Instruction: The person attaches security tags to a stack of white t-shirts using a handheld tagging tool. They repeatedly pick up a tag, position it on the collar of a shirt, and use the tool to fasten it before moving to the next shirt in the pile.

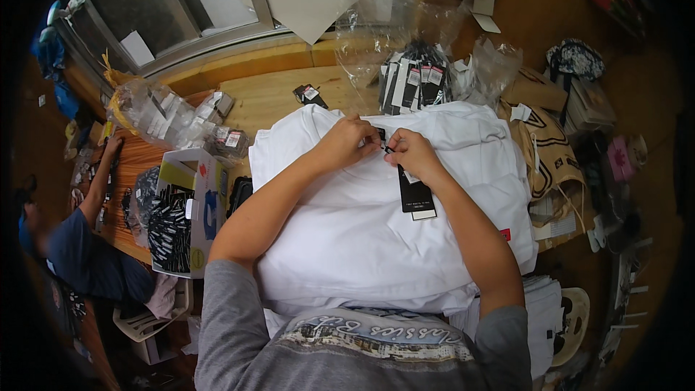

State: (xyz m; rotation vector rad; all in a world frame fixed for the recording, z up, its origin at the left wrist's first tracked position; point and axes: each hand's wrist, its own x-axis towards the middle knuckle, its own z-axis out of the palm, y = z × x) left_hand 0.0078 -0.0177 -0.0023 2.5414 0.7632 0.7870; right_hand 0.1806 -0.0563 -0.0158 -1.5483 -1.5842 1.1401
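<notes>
In the head view, pinches with the right hand (414,153) just above a flat rectangular black card tag (415,194), hanging over a heaped white cloth garment (347,239) on the pale wooden counter (275,78). Holds the left hand (353,143) just beside, closed at the fingertips near a small black label (381,134); cannot tell on what. Has, at left, an open cardboard box (208,182).
</notes>
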